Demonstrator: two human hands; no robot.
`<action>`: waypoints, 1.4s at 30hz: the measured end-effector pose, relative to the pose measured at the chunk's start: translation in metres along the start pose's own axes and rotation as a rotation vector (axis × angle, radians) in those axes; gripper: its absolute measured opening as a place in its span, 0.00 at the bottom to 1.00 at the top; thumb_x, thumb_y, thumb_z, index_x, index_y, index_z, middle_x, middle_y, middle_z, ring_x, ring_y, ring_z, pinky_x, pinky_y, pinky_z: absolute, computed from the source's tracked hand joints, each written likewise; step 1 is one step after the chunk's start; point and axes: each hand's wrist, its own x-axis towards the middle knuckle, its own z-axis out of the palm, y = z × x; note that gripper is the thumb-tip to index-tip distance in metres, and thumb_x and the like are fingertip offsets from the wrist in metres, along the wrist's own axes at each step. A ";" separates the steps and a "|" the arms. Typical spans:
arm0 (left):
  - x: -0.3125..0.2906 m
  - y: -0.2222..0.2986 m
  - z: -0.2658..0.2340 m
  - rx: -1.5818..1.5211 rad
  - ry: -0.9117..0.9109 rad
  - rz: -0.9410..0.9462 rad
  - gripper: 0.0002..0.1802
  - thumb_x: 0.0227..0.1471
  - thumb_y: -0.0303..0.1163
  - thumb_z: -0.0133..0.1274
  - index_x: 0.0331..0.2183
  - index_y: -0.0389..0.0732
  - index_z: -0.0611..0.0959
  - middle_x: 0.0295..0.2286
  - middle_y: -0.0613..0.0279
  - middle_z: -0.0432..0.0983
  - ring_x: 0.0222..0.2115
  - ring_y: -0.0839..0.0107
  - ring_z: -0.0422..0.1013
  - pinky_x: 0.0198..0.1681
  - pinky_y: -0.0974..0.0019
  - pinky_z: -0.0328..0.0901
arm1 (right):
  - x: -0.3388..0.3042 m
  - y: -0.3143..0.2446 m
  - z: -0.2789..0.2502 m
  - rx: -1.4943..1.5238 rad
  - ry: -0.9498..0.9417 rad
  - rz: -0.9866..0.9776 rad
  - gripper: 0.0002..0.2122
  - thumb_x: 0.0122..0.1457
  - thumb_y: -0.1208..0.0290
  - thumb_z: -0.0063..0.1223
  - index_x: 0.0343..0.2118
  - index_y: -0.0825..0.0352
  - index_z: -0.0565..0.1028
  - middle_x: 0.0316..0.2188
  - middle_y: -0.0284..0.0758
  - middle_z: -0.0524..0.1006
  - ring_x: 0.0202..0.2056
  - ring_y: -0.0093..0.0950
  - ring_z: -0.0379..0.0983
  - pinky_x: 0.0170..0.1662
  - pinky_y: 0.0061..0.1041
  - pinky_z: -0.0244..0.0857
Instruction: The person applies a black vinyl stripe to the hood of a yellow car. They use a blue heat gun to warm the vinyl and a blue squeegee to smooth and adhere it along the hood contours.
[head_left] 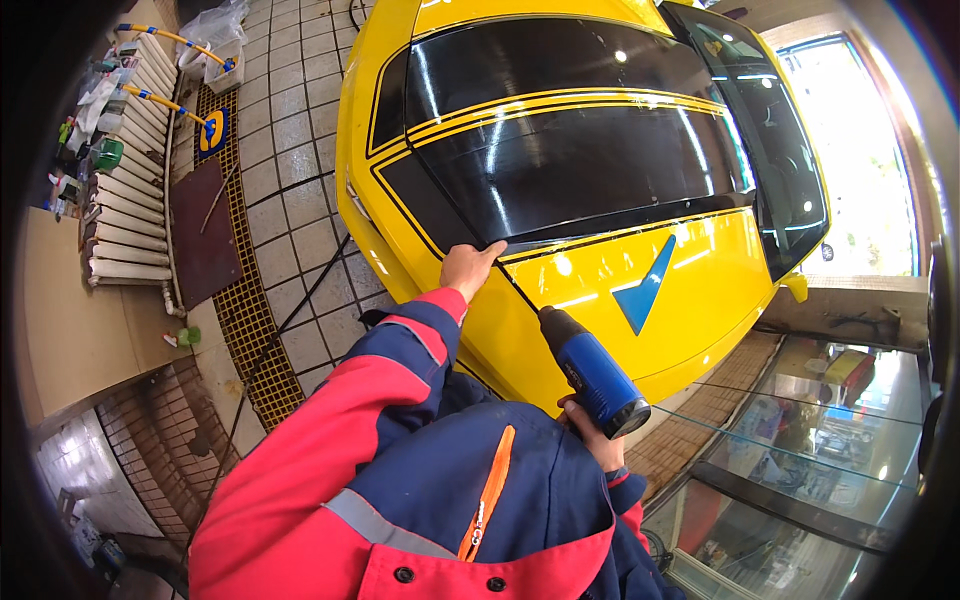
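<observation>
The yellow car's hood [590, 262] lies before me, with wide glossy black vinyl film [580, 160] and thin stripes across it. At the near corner of the film, my left hand [470, 270] is closed, thumb and fingers pinching the film's edge. The long edge running right from there looks slightly raised. My right hand [597, 437] is wrapped round a blue heat gun [598, 380], its black nozzle angled toward the hood's front, apart from the paint. The handle is mostly hidden. A blue triangular piece [645, 290], like a squeegee, lies flat on the yellow paint to the right.
A glass display case [800, 420] stands close on the right. Left of the car are floor tiles [300, 165], a yellow drain grate [235, 320] and a white radiator [130, 225] with items on top. Blue-and-yellow handled tools [212, 130] stick out beside it. A dark cord crosses the floor.
</observation>
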 end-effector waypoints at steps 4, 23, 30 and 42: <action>0.001 0.021 -0.006 0.022 -0.050 -0.102 0.28 0.63 0.51 0.64 0.28 0.33 0.86 0.22 0.54 0.83 0.21 0.65 0.79 0.26 0.66 0.71 | -0.004 -0.003 0.003 -0.005 0.003 -0.019 0.11 0.65 0.69 0.68 0.46 0.69 0.81 0.37 0.34 0.84 0.35 0.25 0.83 0.39 0.24 0.75; -0.013 -0.017 -0.015 0.456 0.243 0.750 0.20 0.64 0.31 0.53 0.57 0.39 0.81 0.61 0.49 0.73 0.63 0.48 0.67 0.64 0.49 0.63 | 0.007 0.000 0.004 0.019 0.003 -0.007 0.11 0.65 0.69 0.68 0.45 0.69 0.81 0.37 0.35 0.85 0.33 0.24 0.82 0.37 0.24 0.75; -0.015 -0.033 -0.020 1.064 -0.030 0.981 0.39 0.64 0.29 0.46 0.74 0.41 0.60 0.76 0.53 0.47 0.77 0.51 0.42 0.78 0.37 0.35 | 0.006 -0.004 0.004 0.048 0.039 0.039 0.12 0.64 0.69 0.68 0.46 0.69 0.81 0.37 0.34 0.85 0.34 0.24 0.82 0.38 0.23 0.75; -0.056 -0.043 -0.050 0.773 -0.116 1.032 0.38 0.58 0.30 0.49 0.69 0.33 0.68 0.72 0.48 0.57 0.75 0.54 0.51 0.77 0.37 0.38 | 0.019 0.014 0.000 0.152 0.004 -0.013 0.18 0.67 0.73 0.65 0.57 0.70 0.76 0.39 0.36 0.84 0.34 0.25 0.81 0.38 0.25 0.77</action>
